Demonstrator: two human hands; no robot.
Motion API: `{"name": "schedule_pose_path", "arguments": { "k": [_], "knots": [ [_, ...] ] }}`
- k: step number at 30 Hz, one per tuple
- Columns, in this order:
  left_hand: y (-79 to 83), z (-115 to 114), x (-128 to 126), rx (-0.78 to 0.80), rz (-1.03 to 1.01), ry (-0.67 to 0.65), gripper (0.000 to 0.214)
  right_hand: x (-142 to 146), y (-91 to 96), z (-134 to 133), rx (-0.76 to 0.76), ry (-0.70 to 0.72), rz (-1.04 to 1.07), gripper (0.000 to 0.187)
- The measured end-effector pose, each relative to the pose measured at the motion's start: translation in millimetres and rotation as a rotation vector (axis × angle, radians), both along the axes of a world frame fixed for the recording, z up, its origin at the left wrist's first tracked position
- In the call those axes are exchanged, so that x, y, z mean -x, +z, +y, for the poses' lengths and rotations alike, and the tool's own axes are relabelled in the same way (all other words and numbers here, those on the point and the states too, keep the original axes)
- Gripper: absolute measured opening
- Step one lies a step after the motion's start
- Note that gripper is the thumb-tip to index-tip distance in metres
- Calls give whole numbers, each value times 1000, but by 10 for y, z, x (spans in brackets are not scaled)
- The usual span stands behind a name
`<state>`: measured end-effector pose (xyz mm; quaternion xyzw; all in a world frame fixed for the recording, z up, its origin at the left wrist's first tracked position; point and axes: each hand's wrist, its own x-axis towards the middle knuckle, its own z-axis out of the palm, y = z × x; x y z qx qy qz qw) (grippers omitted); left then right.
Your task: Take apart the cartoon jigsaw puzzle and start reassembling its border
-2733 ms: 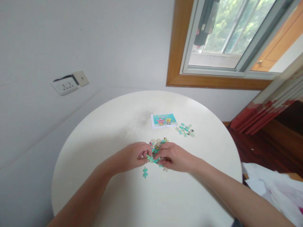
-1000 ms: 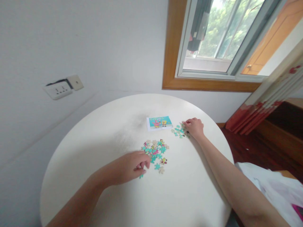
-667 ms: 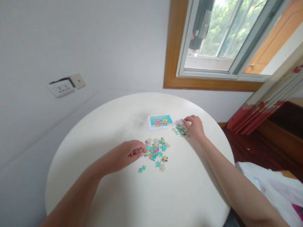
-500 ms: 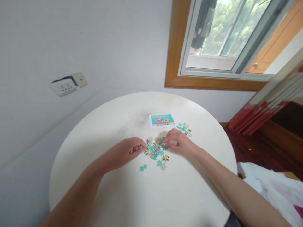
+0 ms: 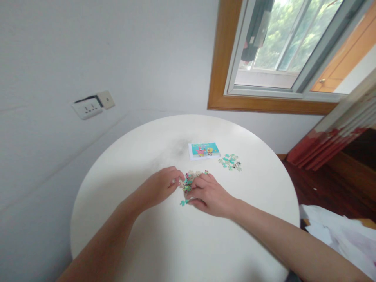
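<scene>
A pile of small jigsaw puzzle pieces (image 5: 188,180), teal, cream and pink, lies on the white round table (image 5: 188,250). My right hand (image 5: 210,196) rests over the right and near side of this pile, fingers spread and thumb apart, hiding many pieces. At the pile's left edge is my left hand (image 5: 163,184), its fingers loosely curled with a gap between thumb and forefinger. A teal piece (image 5: 183,203) lies by my right thumb. Behind the pile sits a small picture card or box (image 5: 204,151) with two cartoon figures.
A second, looser group of puzzle pieces (image 5: 230,161) lies right of the picture. The wall with a socket (image 5: 87,107) and a wood-framed window (image 5: 273,102) stands behind the table. White plastic bags (image 5: 337,231) are at the lower right, below a curtain (image 5: 320,143).
My right hand has come nearer and to the left, over the near pieces, and its fingers have spread. The pile looks tighter. My left hand's fingers have loosened. The view has shifted slightly.
</scene>
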<state>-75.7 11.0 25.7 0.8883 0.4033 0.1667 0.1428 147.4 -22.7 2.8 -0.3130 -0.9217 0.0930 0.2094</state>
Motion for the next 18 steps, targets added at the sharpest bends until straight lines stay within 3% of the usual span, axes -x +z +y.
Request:
{"name": "schedule_pose_path", "arguments": {
  "k": [9,18],
  "knots": [
    [9,-19,-23,23,-6,-13,17,-96,37,79,41,-143,5,18],
    [-43,-33,-42,104,7,-30,20,83,-6,90,54,-315,13,22]
  ]
}}
